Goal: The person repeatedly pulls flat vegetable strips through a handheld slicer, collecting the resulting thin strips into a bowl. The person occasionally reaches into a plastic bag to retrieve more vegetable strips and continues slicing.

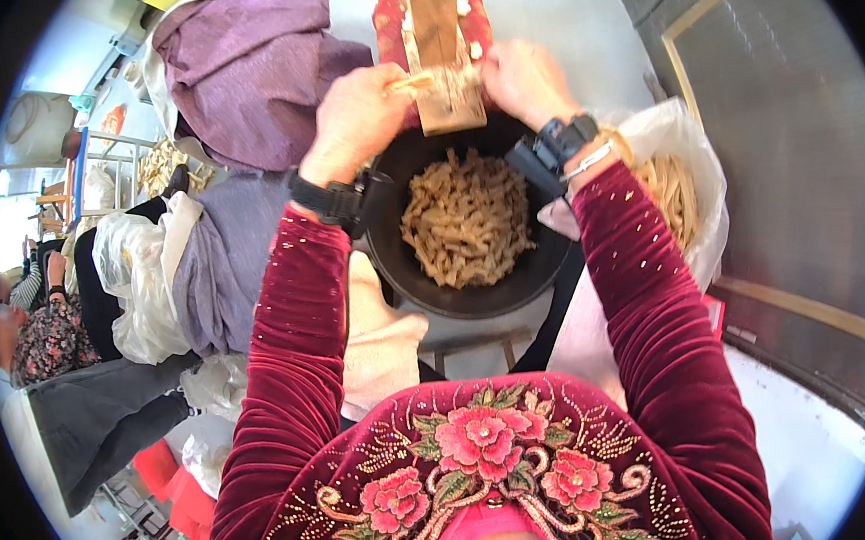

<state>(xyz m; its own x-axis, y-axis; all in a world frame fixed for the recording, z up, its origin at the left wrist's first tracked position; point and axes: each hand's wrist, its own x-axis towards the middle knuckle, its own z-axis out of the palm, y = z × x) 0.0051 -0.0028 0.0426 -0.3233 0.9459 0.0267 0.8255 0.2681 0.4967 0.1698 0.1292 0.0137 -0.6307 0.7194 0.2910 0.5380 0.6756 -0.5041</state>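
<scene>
My left hand pinches a pale, flexible strip that reaches over the left edge of a worn wooden block. On the block's opposite side is my right hand, its fingers curled against the edge; whether they hold anything is hidden. A smaller upright wooden piece sits on the block, which rests over a red patterned cloth. Below both hands, a dark round basin contains a heap of short tan pieces.
Beside my right forearm stands a clear plastic bag of longer pale strips. Purple cloth covers something at the left. Another person sits at the far left, near plastic bags. A framed panel stands at the right.
</scene>
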